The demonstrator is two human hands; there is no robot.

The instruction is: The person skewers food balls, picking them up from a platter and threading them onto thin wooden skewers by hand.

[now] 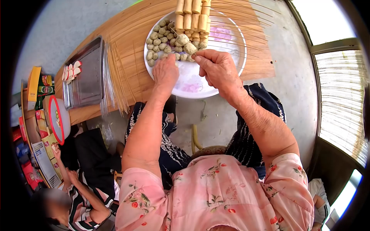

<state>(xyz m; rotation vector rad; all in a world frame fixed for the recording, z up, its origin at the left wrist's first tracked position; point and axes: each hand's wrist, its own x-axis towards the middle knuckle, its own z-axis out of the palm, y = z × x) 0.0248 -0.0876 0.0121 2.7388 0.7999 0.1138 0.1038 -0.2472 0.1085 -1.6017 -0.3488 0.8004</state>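
Two balls (pixel 189 48) ride on a skewer (pixel 175 33) above a broad white plate (pixel 231 73), the stick pinched between the thumb and forefinger of a person's right hand (pixel 219 69). The left hand (pixel 165 73) reaches over the plate's near-left rim, fingers curled down beside the loose balls (pixel 157 41); whether it has hold of one cannot be told.

The plate lies by the near edge of a wooden table (pixel 123 29), its near rim coming up to that edge or slightly past it. Pink-patterned white surface shows between the hands and along the plate's right side. Floor (pixel 296 77) opens past the table's right end, and both forearms cross the gap between lap and table.

Loose balls crowd the plate's left half. Beside them, tan rolls (pixel 194 21) stand stacked at the far side, their sticks (pixel 246 23) running out over the right rim and the wood.

Left of the plate, bare sticks (pixel 123 73) lie on the table, some poking past the near edge. Next to them, a metal tray (pixel 86 92) holds red-and-white pieces (pixel 72 72) toward its left side, with clear plastic (pixel 108 84) along its right.

Off the table's left end, a second person's hand (pixel 56 151) is near a red-rimmed bowl (pixel 65 119) with green and pale bits inside.
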